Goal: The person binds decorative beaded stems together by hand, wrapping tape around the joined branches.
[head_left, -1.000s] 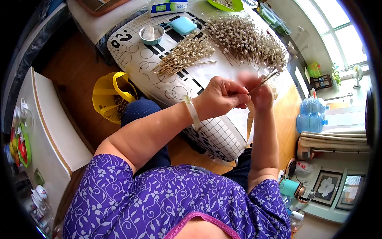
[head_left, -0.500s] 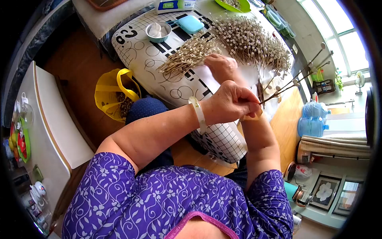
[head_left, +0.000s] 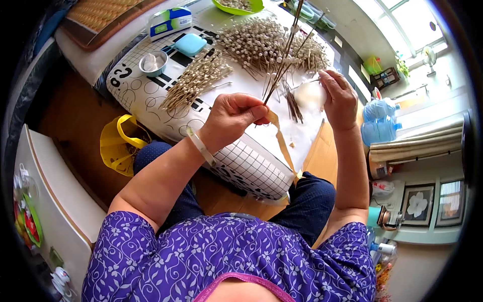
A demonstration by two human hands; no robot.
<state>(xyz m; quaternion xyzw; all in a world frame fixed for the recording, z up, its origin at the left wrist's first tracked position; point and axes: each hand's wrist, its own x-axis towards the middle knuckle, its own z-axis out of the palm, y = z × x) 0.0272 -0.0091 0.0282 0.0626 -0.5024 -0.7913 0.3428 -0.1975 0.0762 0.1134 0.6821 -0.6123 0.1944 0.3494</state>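
My left hand (head_left: 234, 118), with a pale bangle (head_left: 200, 146) at the wrist, is pinched around several long dark stems (head_left: 276, 75) that rise upward. A tan strip of tape (head_left: 283, 146) hangs from its fingers toward my knee. My right hand (head_left: 339, 98) is raised at the table's right side, thumb and fingers pinched on what looks like a thin dark stem. Left of it is a pale round thing (head_left: 309, 95), too blurred to name. Short brown stems (head_left: 293, 106) lie between the hands. Beyond are a small cream-budded bunch (head_left: 198, 80) and a larger round-headed pile (head_left: 271, 43).
On the patterned tablecloth (head_left: 136, 98) stand a small tin (head_left: 154, 64) with white contents, a light blue case (head_left: 190, 45), a tissue pack (head_left: 170, 23) and a green tray (head_left: 236, 7). A yellow bag (head_left: 115, 151) sits on the floor at left. Blue water bottles (head_left: 380, 130) stand at right.
My hands have moved apart: the left went left with the stems, now more upright, and the right moved right, away from the small bunch. The tape strip now hangs in view.
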